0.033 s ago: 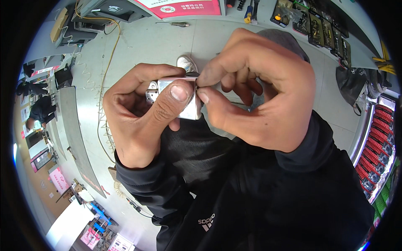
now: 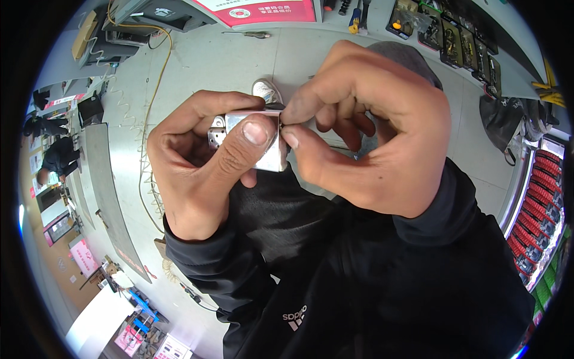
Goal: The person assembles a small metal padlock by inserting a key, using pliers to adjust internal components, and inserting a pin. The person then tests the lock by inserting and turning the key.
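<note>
My left hand (image 2: 200, 146) grips a silver metal lighter insert (image 2: 272, 157), thumb on its broad face and fingers behind. Its perforated windguard (image 2: 215, 136) sticks out on the left. At the opposite end, my right hand (image 2: 371, 131) is closed in a pinch, thumb and index fingertips meeting right against the insert's end. Something tiny and dark shows between those fingertips, too small to name. The other right fingers curl loosely. Both hands hold the piece over my lap.
A shoe (image 2: 266, 91) rests on the tiled floor beyond my hands, and a screwdriver (image 2: 256, 35) lies farther off. Parts trays (image 2: 451, 45) line the far right bench. A yellow hose (image 2: 160, 78) and a coiled cable run along the left. Another person (image 2: 60, 157) is at far left.
</note>
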The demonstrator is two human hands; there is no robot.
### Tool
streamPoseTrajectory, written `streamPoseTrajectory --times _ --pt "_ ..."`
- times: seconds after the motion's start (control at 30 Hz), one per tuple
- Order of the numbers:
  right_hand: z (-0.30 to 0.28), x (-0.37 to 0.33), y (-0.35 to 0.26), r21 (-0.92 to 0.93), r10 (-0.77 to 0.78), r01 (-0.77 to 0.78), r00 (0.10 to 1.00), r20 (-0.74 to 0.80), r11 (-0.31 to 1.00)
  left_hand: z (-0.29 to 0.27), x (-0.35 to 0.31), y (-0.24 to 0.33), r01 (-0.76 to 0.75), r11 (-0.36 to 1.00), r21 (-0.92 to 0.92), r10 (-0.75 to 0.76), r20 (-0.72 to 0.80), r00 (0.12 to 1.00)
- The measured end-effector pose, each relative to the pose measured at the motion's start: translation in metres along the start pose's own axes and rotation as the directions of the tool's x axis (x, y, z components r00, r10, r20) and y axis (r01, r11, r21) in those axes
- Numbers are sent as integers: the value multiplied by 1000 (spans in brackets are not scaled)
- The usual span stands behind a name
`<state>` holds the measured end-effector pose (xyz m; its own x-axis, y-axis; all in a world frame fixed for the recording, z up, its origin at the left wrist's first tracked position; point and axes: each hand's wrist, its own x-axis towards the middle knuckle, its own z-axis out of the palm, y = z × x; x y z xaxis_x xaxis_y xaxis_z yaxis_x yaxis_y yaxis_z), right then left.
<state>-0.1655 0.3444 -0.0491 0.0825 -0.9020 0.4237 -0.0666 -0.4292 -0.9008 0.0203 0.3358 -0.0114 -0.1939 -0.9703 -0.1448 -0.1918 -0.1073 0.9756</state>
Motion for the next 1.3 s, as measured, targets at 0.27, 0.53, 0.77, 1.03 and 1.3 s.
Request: streamPoseTrajectory --times 0.27,0.53,0.77,1.03,1.3 --pt "1 -2 1 29 48 -48 999 -2 998 -5 0 -3 -20 992 -124 24 28 999" --pt "3 0 2 -36 -3 3 1000 -7 999 -5 1 -1 7 997 -82 -6 16 1000" --pt "1 1 3 -15 12 -12 1000 -2 1000 1 0 1 0 999 41 1 -17 1000" --pt "2 -2 4 -35 30 -30 999 -11 999 2 1 2 20 997 75 -19 -19 1000" --pt "-2 -2 5 -104 -75 75 997 5 992 -3 1 0 26 1000 12 -26 0 1000"
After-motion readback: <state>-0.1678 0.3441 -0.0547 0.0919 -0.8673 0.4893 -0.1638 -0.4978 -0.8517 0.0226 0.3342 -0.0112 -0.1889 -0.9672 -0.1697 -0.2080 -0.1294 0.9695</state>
